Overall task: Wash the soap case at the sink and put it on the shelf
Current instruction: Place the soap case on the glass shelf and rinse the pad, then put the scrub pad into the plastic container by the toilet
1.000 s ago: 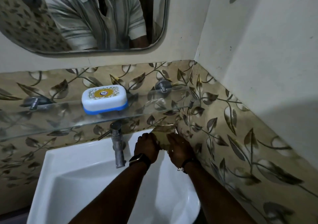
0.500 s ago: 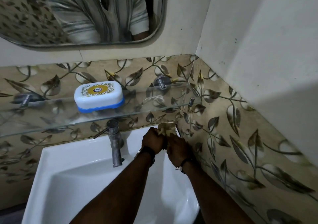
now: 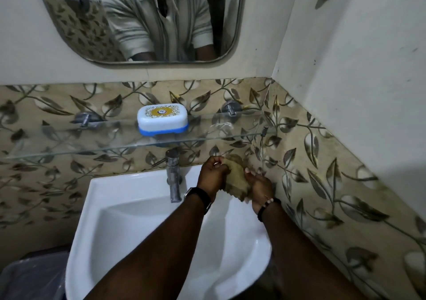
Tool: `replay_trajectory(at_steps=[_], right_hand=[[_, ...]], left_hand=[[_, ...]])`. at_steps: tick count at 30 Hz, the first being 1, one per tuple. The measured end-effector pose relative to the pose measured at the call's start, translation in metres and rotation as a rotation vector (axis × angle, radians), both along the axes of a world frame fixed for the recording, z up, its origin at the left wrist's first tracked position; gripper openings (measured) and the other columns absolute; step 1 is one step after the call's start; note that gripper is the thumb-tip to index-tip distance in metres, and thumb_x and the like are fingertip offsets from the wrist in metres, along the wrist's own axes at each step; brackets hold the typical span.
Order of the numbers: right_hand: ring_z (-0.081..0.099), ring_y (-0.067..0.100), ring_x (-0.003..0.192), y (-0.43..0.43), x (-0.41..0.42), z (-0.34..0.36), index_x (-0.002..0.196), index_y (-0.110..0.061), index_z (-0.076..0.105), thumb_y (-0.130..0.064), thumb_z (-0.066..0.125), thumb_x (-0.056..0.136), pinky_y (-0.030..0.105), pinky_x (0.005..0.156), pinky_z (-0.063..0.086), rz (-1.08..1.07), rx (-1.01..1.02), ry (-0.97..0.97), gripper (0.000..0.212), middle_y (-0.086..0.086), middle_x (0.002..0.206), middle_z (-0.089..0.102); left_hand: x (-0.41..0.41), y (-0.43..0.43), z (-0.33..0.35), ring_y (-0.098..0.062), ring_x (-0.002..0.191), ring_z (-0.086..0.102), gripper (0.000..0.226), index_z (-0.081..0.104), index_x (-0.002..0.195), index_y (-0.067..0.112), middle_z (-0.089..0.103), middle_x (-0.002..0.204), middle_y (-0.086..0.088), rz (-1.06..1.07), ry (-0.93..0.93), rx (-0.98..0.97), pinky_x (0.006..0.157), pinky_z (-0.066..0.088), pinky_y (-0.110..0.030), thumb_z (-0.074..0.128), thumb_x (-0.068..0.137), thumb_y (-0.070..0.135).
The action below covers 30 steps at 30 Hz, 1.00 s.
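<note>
White porcelain forms the corner sink (image 3: 129, 212), which serves as the landmark for everything else. Over its back right rim, both hands meet around a crumpled tan cloth (image 3: 235, 179). The left hand (image 3: 213, 173), with a dark watch on its wrist, is curled into a fist on the cloth's upper left part. The right hand (image 3: 259, 184), wearing a beaded bracelet, is cupped against the cloth's right side, fingers closed over it from below. The cloth bulges out between the two hands.

A metal tap (image 3: 173, 175) stands at the middle of the sink's back edge, just left of the left hand. No water can be made out at its spout.

Above the sink and tap runs a glass shelf (image 3: 69, 143), fixed to the leaf-patterned tiles by metal brackets. The soap case (image 3: 162, 119) sits on this shelf, almost directly above the tap: white lid closed, yellow label on top, blue base below. It is well apart from both hands.

Higher still above the sink hangs a mirror (image 3: 235, 34) reflecting a striped collared shirt.
</note>
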State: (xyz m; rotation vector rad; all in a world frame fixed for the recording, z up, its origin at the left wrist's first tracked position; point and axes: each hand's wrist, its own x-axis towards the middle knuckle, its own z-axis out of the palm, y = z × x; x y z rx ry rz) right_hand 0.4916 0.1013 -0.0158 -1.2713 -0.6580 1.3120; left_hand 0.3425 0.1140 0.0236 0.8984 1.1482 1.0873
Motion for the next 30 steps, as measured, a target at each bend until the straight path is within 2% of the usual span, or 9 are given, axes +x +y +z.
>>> replay_trajectory(at_steps=[2,6,9,13,15,17,23,25,30], right_hand=[[0.075,0.022,0.092,-0.010,-0.010,0.016,0.108,-0.011,0.073,-0.018,0.063,0.096,0.031,0.069,0.062,0.011,0.032,0.004,0.018,0.007,0.107,0.076],[0.073,0.024,0.092,-0.017,-0.049,0.055,0.108,-0.007,0.071,-0.018,0.062,0.097,0.032,0.070,0.060,0.089,0.065,-0.048,0.019,0.006,0.101,0.076],[0.074,0.017,0.078,-0.020,-0.096,0.076,0.093,-0.012,0.073,-0.013,0.065,0.095,0.028,0.064,0.061,0.153,0.106,-0.066,0.008,0.002,0.090,0.077],[0.072,0.030,0.094,-0.026,-0.177,0.089,0.103,-0.005,0.072,-0.015,0.068,0.093,0.041,0.086,0.060,0.293,0.129,-0.090,0.015,0.015,0.107,0.074],[0.071,0.033,0.099,-0.037,-0.228,0.092,0.108,-0.003,0.071,-0.015,0.069,0.093,0.040,0.085,0.060,0.374,0.132,-0.099,0.020,0.018,0.111,0.073],[0.071,0.033,0.094,-0.048,-0.276,0.094,0.106,-0.003,0.071,-0.014,0.068,0.093,0.040,0.081,0.061,0.455,0.158,-0.109,0.017,0.021,0.112,0.072],[0.067,0.041,0.105,-0.083,-0.400,0.093,0.107,0.001,0.070,-0.024,0.071,0.092,0.066,0.089,0.052,0.710,0.176,-0.185,0.030,0.025,0.110,0.071],[0.067,0.036,0.104,-0.098,-0.442,0.090,0.105,-0.001,0.070,-0.028,0.072,0.091,0.062,0.092,0.052,0.810,0.203,-0.222,0.030,0.026,0.111,0.071],[0.061,0.021,0.077,-0.131,-0.520,0.086,0.083,-0.015,0.069,-0.030,0.073,0.089,0.040,0.071,0.047,0.951,0.234,-0.256,0.016,0.005,0.084,0.070]], left_hand=[[-0.011,-0.013,0.010,-0.022,0.059,0.054,0.020,0.058,0.098,0.011,0.063,0.078,-0.009,0.026,-0.005,0.018,0.044,0.042,-0.023,0.055,0.087,-0.005],[-0.049,-0.040,0.033,-0.023,0.068,0.058,0.020,0.059,0.101,0.010,0.063,0.085,-0.012,0.135,-0.022,0.060,0.047,0.048,-0.023,0.055,0.089,-0.005],[-0.093,-0.056,0.047,-0.024,0.066,0.058,0.020,0.061,0.100,0.008,0.062,0.081,-0.013,0.253,-0.025,0.093,0.049,0.049,-0.024,0.056,0.087,-0.006],[-0.170,-0.086,0.058,-0.020,0.041,0.046,0.016,0.061,0.087,0.011,0.058,0.060,-0.007,0.435,-0.005,0.098,0.037,0.036,-0.019,0.059,0.084,-0.004],[-0.215,-0.110,0.059,-0.018,0.038,0.047,0.017,0.061,0.087,0.013,0.059,0.062,-0.007,0.552,-0.016,0.089,0.036,0.035,-0.019,0.061,0.085,-0.004],[-0.257,-0.133,0.059,-0.020,0.045,0.052,0.019,0.062,0.087,0.015,0.062,0.065,-0.006,0.655,-0.022,0.092,0.038,0.039,-0.021,0.061,0.086,-0.004],[-0.366,-0.200,0.054,-0.019,0.066,0.059,0.024,0.061,0.080,0.018,0.064,0.073,-0.004,0.909,-0.001,0.107,0.057,0.051,-0.027,0.061,0.087,-0.005],[-0.401,-0.229,0.051,-0.022,0.064,0.058,0.023,0.060,0.080,0.018,0.063,0.072,-0.006,0.986,-0.005,0.100,0.057,0.046,-0.028,0.061,0.087,-0.003],[-0.462,-0.277,0.046,-0.017,0.063,0.058,0.027,0.061,0.079,0.018,0.064,0.071,-0.006,1.121,0.002,0.109,0.055,0.048,-0.024,0.060,0.088,-0.008]])
